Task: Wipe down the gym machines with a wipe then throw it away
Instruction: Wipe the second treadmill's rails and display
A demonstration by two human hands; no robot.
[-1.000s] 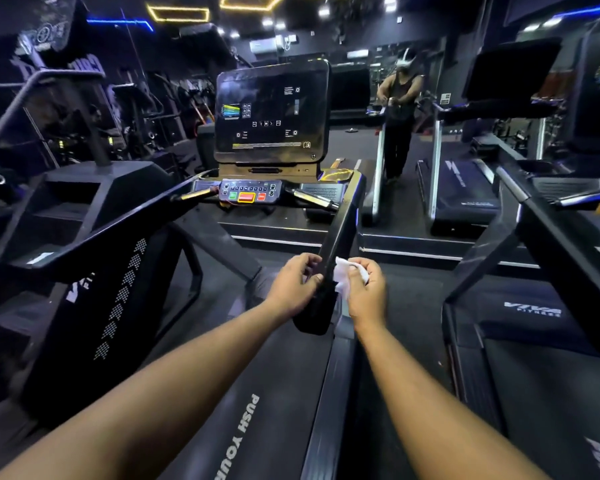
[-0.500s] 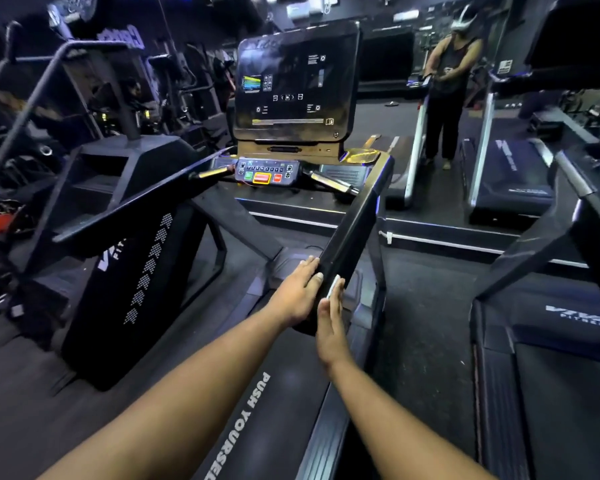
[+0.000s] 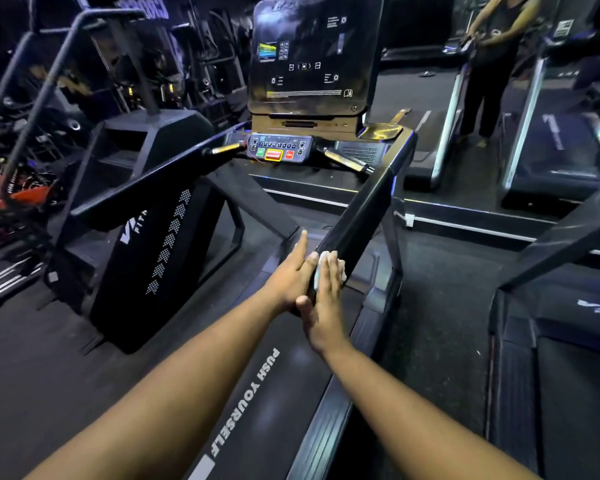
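The wipe (image 3: 321,263) is a small white wad pressed flat against the near end of the treadmill's right handrail (image 3: 362,211), and only slivers of it show past the right hand (image 3: 323,306). The likeliest trouble, as I judge it, is the wipe slipping out from under the palm; nothing pinches it, so a stroke up the sloping rail could leave it bunched behind or drop it onto the belt (image 3: 257,393) below. A second risk is uneven cleaning; with the wad this small, the rail's outer face on the right could be missed altogether. If the stroke runs to the far end, the hand would reach the console with its button panel (image 3: 279,150); a wet wipe or a stray press there might start the machine while the person stands on it.

The right hand lies with its fingers (image 3: 331,268) straight and together, pointing away up the rail, thumb spread to the left, palm pressing the wipe to the rail; it curls round nothing. The left hand (image 3: 293,273) sits just left of it, touching the rail's inner side, fingers extended and relaxed, index finger raised and pointing far; it steadies and holds nothing. Both forearms reach forward from the near edge, converging at the rail end.
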